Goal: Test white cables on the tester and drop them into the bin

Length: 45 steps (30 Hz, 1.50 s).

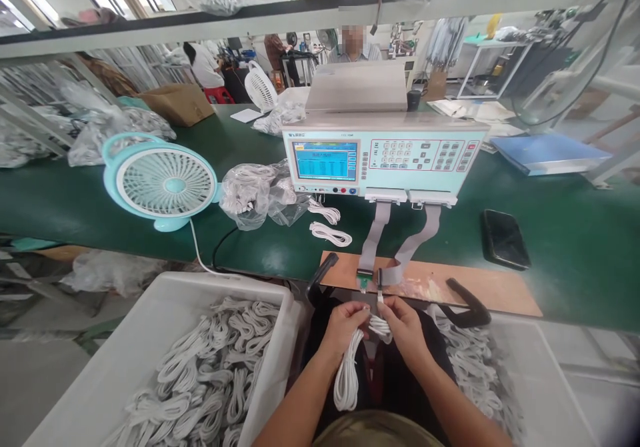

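Over my lap, my left hand (pixel 350 323) pinches the end of a white cable whose coiled bundle (pixel 347 380) hangs below it. My right hand (pixel 400 320) closes on a white cable plug (pixel 381 297) just below a dark connector (pixel 379 279), where a grey ribbon cable ends. A second white coil (pixel 380 327) shows between the hands; which hand bears it is hard to tell. Left of that connector, a small green circuit board (pixel 365 279) sits at the end of the other ribbon cable (pixel 374 240). Both ribbons run up to a tester with a lit screen (pixel 327 161).
A white bin (pixel 150 293) of coiled cables stands at left, another bin (pixel 555 367) at right. On the green table are a light-blue fan (pixel 173 183), bagged cables (pixel 247 193), two loose coils (pixel 330 233), a phone (pixel 505 239) and a blue folder (pixel 547 152). A wooden board (pixel 490 287) lines the edge.
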Available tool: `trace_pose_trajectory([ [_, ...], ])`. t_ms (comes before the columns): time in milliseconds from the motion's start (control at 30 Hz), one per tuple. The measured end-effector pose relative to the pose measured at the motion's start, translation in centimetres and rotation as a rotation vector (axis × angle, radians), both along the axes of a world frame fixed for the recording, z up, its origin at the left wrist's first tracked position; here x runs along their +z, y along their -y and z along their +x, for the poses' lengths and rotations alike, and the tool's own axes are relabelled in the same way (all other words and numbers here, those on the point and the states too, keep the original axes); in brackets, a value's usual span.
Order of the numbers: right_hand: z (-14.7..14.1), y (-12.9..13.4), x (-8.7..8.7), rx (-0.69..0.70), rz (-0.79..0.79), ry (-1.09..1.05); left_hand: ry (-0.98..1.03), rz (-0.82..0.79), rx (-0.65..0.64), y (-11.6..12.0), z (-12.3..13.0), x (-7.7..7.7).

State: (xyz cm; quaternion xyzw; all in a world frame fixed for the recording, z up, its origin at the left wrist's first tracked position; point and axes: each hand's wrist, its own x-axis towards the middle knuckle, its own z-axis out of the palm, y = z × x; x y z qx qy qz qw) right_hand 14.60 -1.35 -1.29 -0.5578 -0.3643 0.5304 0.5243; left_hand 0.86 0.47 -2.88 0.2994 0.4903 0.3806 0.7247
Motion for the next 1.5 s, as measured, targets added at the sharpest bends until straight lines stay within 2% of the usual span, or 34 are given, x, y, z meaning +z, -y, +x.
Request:
trace_pose_trajectory([
  [67,-0.1,-0.1,0.3,-0.012,-0.056,-0.068,-0.102,0.105,-0.047,-0.2,-0.1,0.4],
  [200,-0.4,-0.2,0.9,-0.033,-0.156,-0.195,-0.221,0.338,-0.264,-0.7,-0.9,1.0],
  [267,-0.6,-0.3,0.9,-0.059,-0.198,-0.278,-0.257,0.404,-0.342,-0.9,-1.4,1.2],
  [333,-0.7,-0.4,0.8,-0.082,-0.215,-0.336,-0.279,0.432,-0.364,-1.1,-1.7,1.2],
  [467,-0.9,-0.6,0.4,-0.096,-0.2,-0.383,-0.26,0.433,-0.239,-1.3,-1.5,1.1],
  [600,-0.9,-0.6,0.4,-0.06,-0.161,-0.33,-0.245,0.428,-0.104,-1.2,-0.8,1.0],
  [767,-0.7,-0.5,0.6,-0.033,-0.149,-0.293,-0.265,0.433,-0.049,-1.4,-0.4,1.0],
  [1033,-0.7,-0.5,0.2,-0.016,-0.126,-0.293,-0.055,0.167,0.069,-1.3,0.6,0.4],
  [1300,-0.8,-0.2,0.1,0.006,-0.109,-0.26,-0.199,0.26,0.121,-1.3,0.8,0.8],
  [1500,-0.8,-0.9,-0.4,-0.021,-0.138,-0.279,-0.123,0.229,0.065,-2.3,1.2,0.0],
])
